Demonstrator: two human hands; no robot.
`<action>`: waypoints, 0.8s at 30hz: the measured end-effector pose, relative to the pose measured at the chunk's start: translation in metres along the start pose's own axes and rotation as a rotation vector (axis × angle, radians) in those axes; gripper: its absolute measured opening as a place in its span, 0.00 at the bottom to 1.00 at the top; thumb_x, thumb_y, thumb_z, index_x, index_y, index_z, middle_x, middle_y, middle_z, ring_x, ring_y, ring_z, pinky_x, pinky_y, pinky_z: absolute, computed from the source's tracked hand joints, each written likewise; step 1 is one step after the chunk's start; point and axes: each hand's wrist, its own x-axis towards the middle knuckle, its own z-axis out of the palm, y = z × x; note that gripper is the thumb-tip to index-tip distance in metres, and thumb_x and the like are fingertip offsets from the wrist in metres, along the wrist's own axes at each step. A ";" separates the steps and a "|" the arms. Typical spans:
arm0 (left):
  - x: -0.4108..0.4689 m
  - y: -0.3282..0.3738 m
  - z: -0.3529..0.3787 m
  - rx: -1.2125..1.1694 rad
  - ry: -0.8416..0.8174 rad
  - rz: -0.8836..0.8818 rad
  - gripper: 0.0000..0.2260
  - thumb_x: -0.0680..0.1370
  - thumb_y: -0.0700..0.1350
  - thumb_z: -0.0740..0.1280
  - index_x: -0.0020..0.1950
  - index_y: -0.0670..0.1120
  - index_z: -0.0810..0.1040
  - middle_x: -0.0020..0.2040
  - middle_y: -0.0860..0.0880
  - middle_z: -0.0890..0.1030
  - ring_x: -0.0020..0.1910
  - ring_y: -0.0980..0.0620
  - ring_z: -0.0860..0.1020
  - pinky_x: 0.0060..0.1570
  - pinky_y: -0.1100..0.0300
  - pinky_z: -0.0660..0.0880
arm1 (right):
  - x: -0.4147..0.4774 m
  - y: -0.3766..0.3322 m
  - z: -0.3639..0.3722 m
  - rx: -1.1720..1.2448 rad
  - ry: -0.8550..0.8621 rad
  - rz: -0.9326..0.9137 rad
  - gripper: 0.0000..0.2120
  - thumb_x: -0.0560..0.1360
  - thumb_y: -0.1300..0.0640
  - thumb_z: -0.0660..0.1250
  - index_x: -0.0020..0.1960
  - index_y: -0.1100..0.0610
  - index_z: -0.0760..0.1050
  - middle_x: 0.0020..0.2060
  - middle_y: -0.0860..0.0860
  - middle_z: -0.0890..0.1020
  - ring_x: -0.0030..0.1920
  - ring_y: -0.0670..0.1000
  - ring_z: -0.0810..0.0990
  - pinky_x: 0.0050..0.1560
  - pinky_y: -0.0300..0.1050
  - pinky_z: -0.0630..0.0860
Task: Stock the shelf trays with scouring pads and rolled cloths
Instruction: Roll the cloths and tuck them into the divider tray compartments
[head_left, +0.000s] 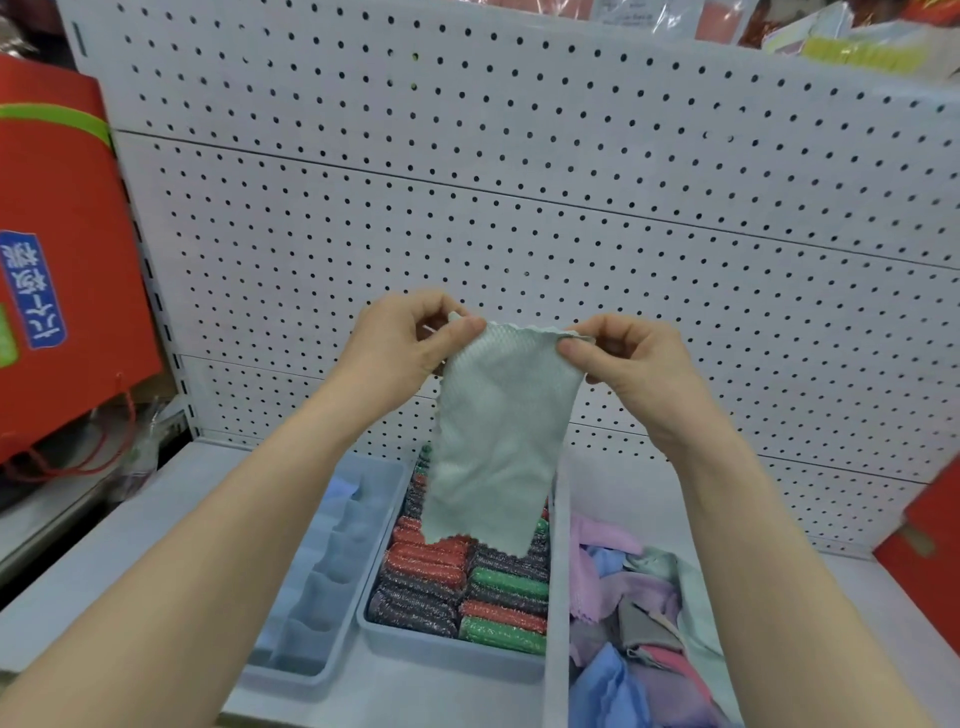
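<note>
The middle tray (447, 647) holds red, green and grey scouring pads (498, 597); the right tray (557, 597) holds loose cloths (634, 597). Above them, the left hand (400, 348) and right hand (634, 364) pinch a hanging pale green cloth (498, 431) by its top corners.

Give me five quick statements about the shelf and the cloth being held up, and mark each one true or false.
1. Both hands pinch the top edge of the pale green cloth: the left hand at one corner, the right hand at the other. True.
2. The cloth is rolled up tight. False: it hangs open and flat.
3. The middle tray holds red, green and dark scouring pads. True.
4. The left tray is full of scouring pads. False: it holds pale blue rolled cloths.
5. The loose cloths on the right are neatly rolled. False: they lie in a crumpled heap of mixed colours.
</note>
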 end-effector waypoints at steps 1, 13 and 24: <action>-0.001 -0.001 0.001 -0.006 -0.047 -0.003 0.06 0.76 0.50 0.71 0.46 0.48 0.82 0.41 0.48 0.84 0.39 0.49 0.83 0.43 0.59 0.81 | 0.000 -0.001 -0.001 0.016 -0.008 0.012 0.06 0.75 0.61 0.72 0.40 0.52 0.82 0.36 0.49 0.82 0.38 0.46 0.76 0.42 0.39 0.74; -0.002 -0.001 0.016 -0.075 0.076 -0.067 0.05 0.74 0.48 0.73 0.43 0.48 0.81 0.34 0.55 0.76 0.30 0.59 0.71 0.33 0.67 0.70 | 0.001 -0.002 -0.001 0.192 0.067 0.100 0.04 0.75 0.59 0.72 0.45 0.59 0.80 0.37 0.51 0.83 0.38 0.48 0.81 0.41 0.41 0.79; -0.002 0.019 0.042 -0.212 0.086 -0.060 0.09 0.79 0.50 0.67 0.45 0.46 0.79 0.41 0.44 0.84 0.38 0.48 0.84 0.41 0.52 0.82 | 0.001 -0.011 0.038 0.099 0.113 -0.086 0.09 0.77 0.54 0.69 0.48 0.60 0.79 0.40 0.57 0.85 0.42 0.56 0.85 0.46 0.53 0.83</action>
